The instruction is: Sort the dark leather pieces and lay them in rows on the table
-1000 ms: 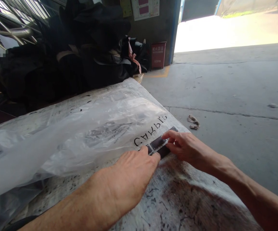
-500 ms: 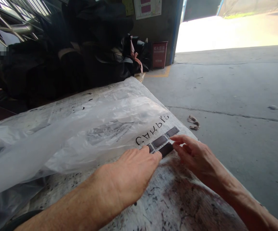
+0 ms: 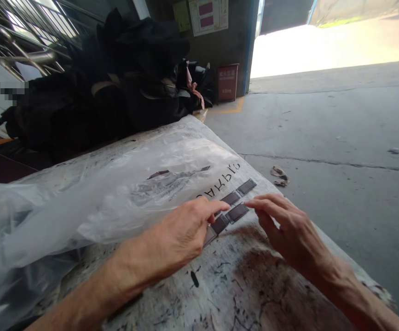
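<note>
Small flat dark rectangles with thin pale borders lie in two slanting rows near the table's right edge. My left hand [image 3: 185,225] rests over the left part of these rows, index finger stretched out and the other fingers bent under, partly hidden. Beside its fingers lies one dark rectangle [image 3: 220,224]. My right hand [image 3: 285,223] reaches in from the right with fingers apart, its index fingertip at the end of another dark rectangle [image 3: 238,212]. Just beyond the hands is a clear plastic bag [image 3: 116,197], with large black printed letters beside the rows.
A stained whitish cloth [image 3: 227,276] covers the table. Black bundled material [image 3: 116,92] is piled at the far left. A red box [image 3: 227,82] stands on the floor by the doorway, and a crumpled scrap [image 3: 280,175] lies on the concrete to the right.
The black piece between my hands now shows as a bordered rectangle in the lower row. My left hand has shifted left, with its index finger extended. The right hand stays near the same place.
</note>
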The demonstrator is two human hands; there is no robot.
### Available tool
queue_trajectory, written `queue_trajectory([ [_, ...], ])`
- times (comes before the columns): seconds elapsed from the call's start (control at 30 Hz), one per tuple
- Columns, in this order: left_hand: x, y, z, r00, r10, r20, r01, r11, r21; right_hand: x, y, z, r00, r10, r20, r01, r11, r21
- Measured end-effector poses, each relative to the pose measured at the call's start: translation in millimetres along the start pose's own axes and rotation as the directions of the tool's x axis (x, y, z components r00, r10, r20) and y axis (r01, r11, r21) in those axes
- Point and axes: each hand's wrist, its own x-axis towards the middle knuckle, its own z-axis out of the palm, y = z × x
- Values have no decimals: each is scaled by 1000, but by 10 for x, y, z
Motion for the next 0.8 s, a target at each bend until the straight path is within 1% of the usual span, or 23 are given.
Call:
queue_trajectory([
  [0.03, -31, 30, -18, 999, -11, -32, 9, 997, -78, 4, -65, -10, 995, 103, -8, -101, 984, 148],
  [0.07, -61, 64, -24, 998, -15, -63, 6, 988, -153, 5, -140, -14, 977, 209, 49, -213, 926, 312],
  [0.1, -87, 101, -17, 996, -15, -93, -5, 978, -210, 5, -219, -11, 945, 283, 166, -328, 823, 463],
  [0.13, -108, 137, 5, 992, -9, -123, -22, 969, -246, 2, -291, -1, 901, 309, 304, -432, 692, 578],
  [0.17, -119, 170, 38, 989, 5, -145, -45, 962, -269, 0, -348, 13, 857, 296, 421, -513, 558, 653],
  [0.2, -120, 199, 78, 987, 21, -162, -67, 957, -283, 0, -380, 26, 826, 266, 497, -563, 445, 696],
  [0.23, -111, 222, 123, 984, 33, -178, -85, 953, -290, 4, -380, 33, 810, 242, 535, -587, 369, 721],
  [0.27, -91, 238, 168, 980, 40, -194, -97, 951, -294, 14, -346, 27, 805, 230, 547, -593, 333, 733],
  [0.3, -63, 245, 211, 976, 39, -213, -102, 951, -293, 31, -278, 7, 811, 237, 535, -585, 330, 741],
  [0.33, -29, 241, 250, 971, 39, -236, -107, 954, -281, 55, -181, -30, 824, 266, 499, -565, 355, 744],
  [0.37, 9, 228, 285, 965, 44, -258, -112, 961, -255, 85, -64, -79, 839, 306, 451, -543, 403, 737],
  [0.43, 87, 177, 347, 961, 61, -271, -109, 980, -166, 158, 186, -191, 864, 407, 298, -487, 520, 702],
  [0.5, 158, 114, 405, 971, 85, -224, -95, 995, -33, 234, 387, -277, 860, 463, 212, -479, 594, 646],
  [0.57, 221, 74, 456, 983, 104, -154, -84, 988, 128, 298, 491, -302, 850, 481, 213, -501, 617, 606],
  [0.67, 306, 93, 503, 987, 133, -92, -91, 928, 362, 360, 495, -252, 837, 491, 240, -531, 629, 567],
  [0.73, 362, 143, 515, 985, 152, -76, -102, 885, 455, 378, 462, -207, 835, 494, 244, -540, 645, 542],
  [0.8, 417, 193, 523, 982, 176, -63, -121, 855, 504, 381, 445, -176, 838, 485, 250, -539, 666, 515],
])
